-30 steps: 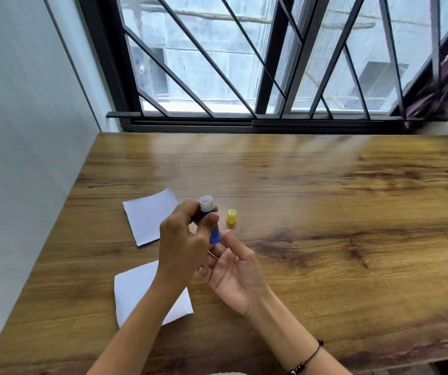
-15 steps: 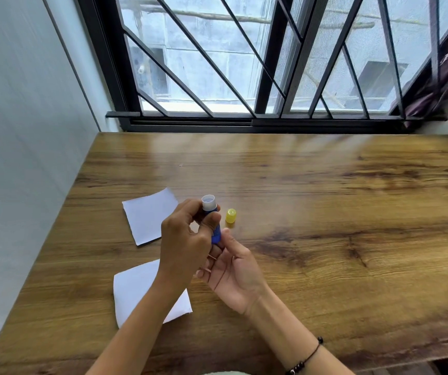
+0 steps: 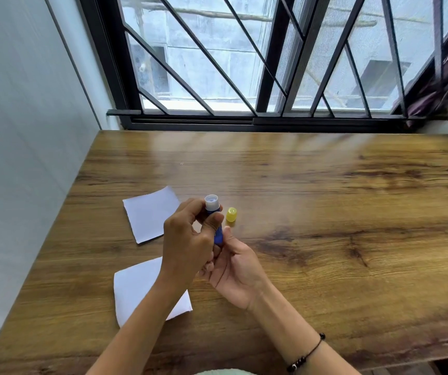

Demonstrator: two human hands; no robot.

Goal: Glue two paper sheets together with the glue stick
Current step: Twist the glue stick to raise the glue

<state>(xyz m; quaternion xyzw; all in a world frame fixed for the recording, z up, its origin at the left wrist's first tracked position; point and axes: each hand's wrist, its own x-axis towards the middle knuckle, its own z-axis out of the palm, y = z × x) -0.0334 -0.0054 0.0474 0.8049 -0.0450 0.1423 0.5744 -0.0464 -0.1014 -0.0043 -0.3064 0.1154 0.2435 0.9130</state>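
Left hand (image 3: 187, 244) gripped the glue stick (image 3: 214, 217) near-upright, open tip up; right hand (image 3: 233, 269) probably pinched its base. Both paper sheets (image 3: 151, 213) lay leftward, nearer the left hand.

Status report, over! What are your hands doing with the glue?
Left hand grips the glue stick, uncapped. Right hand pinches its base. Yellow cap on the table. Two paper sheets unglued, nothing in the way.

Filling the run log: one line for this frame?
phase: twisting | left hand: grips blue glue stick | right hand: holds its base | yellow plastic cap: off, on wooden table
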